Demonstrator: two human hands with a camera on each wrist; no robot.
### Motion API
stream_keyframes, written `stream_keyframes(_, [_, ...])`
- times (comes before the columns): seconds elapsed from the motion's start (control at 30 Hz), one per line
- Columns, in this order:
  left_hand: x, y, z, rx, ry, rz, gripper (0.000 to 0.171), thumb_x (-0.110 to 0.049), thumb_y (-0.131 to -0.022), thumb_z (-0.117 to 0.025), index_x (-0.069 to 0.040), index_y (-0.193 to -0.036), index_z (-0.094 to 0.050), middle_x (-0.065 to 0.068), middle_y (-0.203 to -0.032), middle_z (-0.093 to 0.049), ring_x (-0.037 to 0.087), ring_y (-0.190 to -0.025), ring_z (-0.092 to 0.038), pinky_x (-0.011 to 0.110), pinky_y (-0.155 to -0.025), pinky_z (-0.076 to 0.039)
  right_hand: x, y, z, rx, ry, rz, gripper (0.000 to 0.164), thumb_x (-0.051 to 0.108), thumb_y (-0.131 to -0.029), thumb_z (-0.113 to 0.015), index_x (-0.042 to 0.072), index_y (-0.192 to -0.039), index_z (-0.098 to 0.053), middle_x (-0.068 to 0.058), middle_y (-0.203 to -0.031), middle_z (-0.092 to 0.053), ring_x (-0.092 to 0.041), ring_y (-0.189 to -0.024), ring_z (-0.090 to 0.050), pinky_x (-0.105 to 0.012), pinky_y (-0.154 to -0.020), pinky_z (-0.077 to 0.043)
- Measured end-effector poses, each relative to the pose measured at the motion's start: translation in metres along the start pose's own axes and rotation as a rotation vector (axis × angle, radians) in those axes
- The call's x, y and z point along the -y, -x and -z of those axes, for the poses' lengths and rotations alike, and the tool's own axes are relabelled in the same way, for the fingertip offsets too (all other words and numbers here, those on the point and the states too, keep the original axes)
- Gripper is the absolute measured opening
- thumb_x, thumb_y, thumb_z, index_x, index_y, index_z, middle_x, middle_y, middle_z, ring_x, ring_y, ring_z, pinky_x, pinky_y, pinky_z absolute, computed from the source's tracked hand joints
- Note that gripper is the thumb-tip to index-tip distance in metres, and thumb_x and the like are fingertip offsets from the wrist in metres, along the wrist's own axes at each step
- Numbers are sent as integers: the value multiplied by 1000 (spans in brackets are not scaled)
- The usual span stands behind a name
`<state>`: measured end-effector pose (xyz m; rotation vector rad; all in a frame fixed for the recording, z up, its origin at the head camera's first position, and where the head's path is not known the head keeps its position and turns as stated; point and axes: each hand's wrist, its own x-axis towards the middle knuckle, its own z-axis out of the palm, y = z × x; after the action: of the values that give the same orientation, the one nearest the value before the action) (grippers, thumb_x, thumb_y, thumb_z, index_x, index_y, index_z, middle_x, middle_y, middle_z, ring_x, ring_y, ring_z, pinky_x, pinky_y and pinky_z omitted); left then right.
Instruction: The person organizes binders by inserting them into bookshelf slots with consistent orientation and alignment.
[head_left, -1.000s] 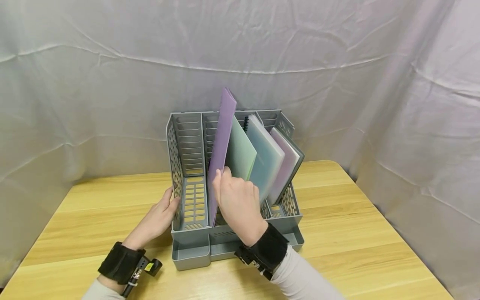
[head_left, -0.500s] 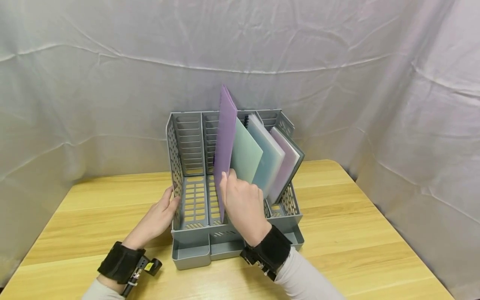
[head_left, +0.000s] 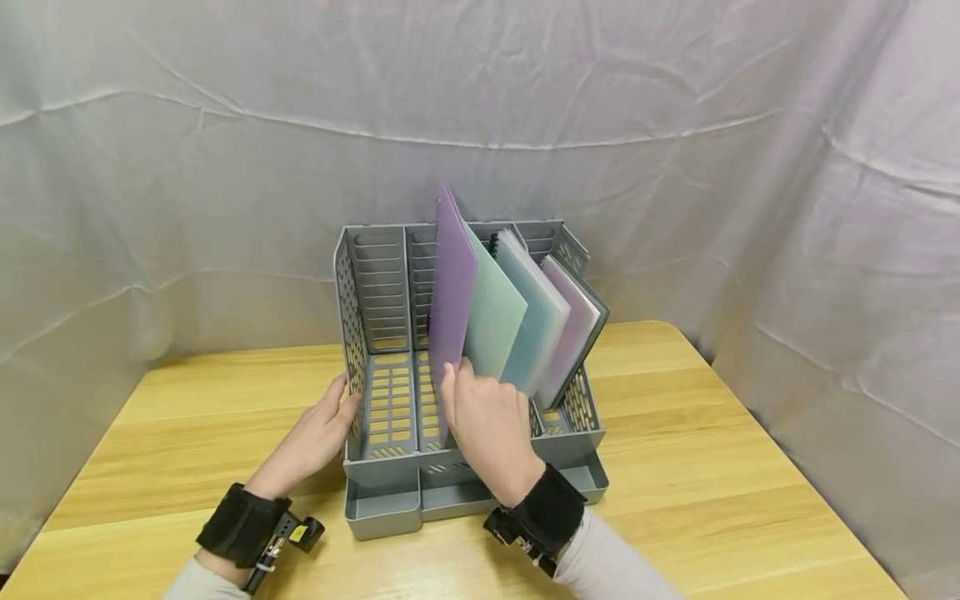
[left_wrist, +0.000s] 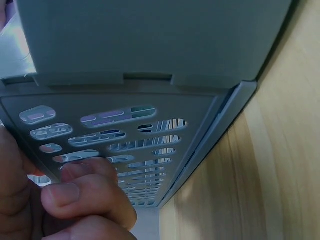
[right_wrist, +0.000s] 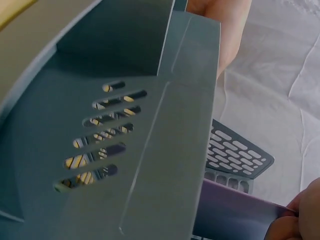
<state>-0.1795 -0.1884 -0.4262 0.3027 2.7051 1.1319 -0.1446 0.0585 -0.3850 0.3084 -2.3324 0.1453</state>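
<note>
My right hand [head_left: 491, 417] pinches the near edge of a purple spiral notebook [head_left: 453, 275], thumb on its left face. The notebook stands tall inside a grey file organizer [head_left: 382, 479], in the second compartment from the left, against a mint-green notebook [head_left: 495, 312]. In the right wrist view, fingers [right_wrist: 285, 227] hold the purple cover [right_wrist: 237, 205] behind the organizer's front wall. At the organizer's left side wall, my left hand [head_left: 318, 429] grips the edge. The left wrist view has its bent fingers [left_wrist: 90, 192] against the slotted panel [left_wrist: 125, 135].
Right of the mint notebook lean a blue notebook with a clear cover [head_left: 536, 312], a pale purple one [head_left: 566, 333] and a dark-covered one [head_left: 596, 329]. Shallow trays [head_left: 453, 500] line the organizer's front. It stands on a wooden table [head_left: 712, 467] before a grey curtain [head_left: 262, 183].
The right hand has moved the purple notebook rightward, then slightly lower, up against the mint one, which has shifted right too. My left hand has stayed in place.
</note>
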Motion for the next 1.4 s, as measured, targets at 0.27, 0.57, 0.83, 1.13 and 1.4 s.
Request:
stream_keyframes(0.27, [0,0,0,-5,-5,-10,70,-40,-119,-27,-1,-172,-3,34,-172,-21,55,-156,-28,69,-126,-24,1,7,-2,36,-27,-2,48,27,-108,-59,19,-64,-41,3,-48,-35,-19,-36,-42,-27,-35,-23])
stream_keyframes(0.57, [0,0,1,-6,3,-5,70,-39,-119,-28,-1,-171,-4,35,-170,-23,55,-155,-30,69,-126,-25,3,10,-4,82,-12,2,51,29,-109,-59,21,-63,-39,2,-47,-37,-19,-36,-41,-27,-36,-22])
stream_keyframes(0.83, [0,-1,0,-6,-7,-3,71,-41,-118,-28,-1,-171,-4,34,-171,-22,54,-157,-28,68,-127,-24,4,14,-5,113,-28,5,52,28,-109,-58,22,-62,-36,6,-50,-29,-13,-38,-33,-24,-39,-14])
stream_keyframes(1.13, [1,-1,0,-6,1,-2,71,-41,-118,-28,-1,-172,-3,34,-171,-21,54,-157,-28,68,-127,-23,6,20,-4,88,-37,43,49,27,-108,-61,22,-64,-38,7,-52,-26,-11,-39,-30,-24,-40,-12])
stream_keyframes(1.4, [1,-1,0,-3,5,4,71,-41,-118,-29,-2,-172,-3,33,-172,-21,55,-157,-28,68,-127,-23,4,21,-9,44,-59,51,46,24,-108,-61,18,-66,-44,5,-49,-37,-14,-37,-41,-26,-37,-22])
